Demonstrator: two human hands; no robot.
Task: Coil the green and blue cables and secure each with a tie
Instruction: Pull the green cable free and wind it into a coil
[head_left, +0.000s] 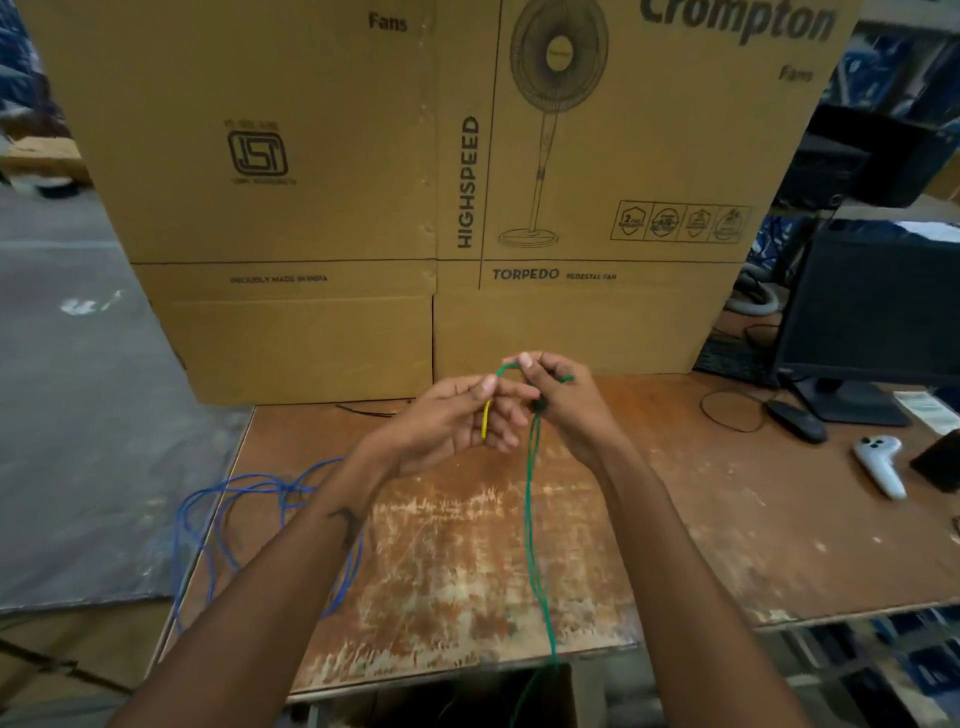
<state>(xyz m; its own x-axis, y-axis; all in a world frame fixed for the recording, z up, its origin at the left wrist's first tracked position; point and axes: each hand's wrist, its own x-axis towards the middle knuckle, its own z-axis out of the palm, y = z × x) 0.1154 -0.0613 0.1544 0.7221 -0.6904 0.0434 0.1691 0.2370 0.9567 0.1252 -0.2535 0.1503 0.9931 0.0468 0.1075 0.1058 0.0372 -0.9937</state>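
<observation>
Above the worn wooden counter (675, 519), in front of a Crompton fan carton (363, 182), we find both hands raised and working the green cable (531, 519). Our left hand (457, 421) pinches a short yellow-tipped stretch near the cable's end between thumb and fingers; our right hand (563, 400) grips a small loop of green at its fingertips, with something dark, perhaps a tie, at the gathered point, though blur keeps us from being sure. Two green strands hang down from the right hand and run off the counter's near edge. We judge the green coil only begun: most of its length is uncoiled. Next we need to draw up the hanging strands into even loops before tying. Untouched, the blue cable (249, 499) lies in loose loops over the counter's left edge. A white controller (880, 462) and a monitor (872, 312) sit at right.
</observation>
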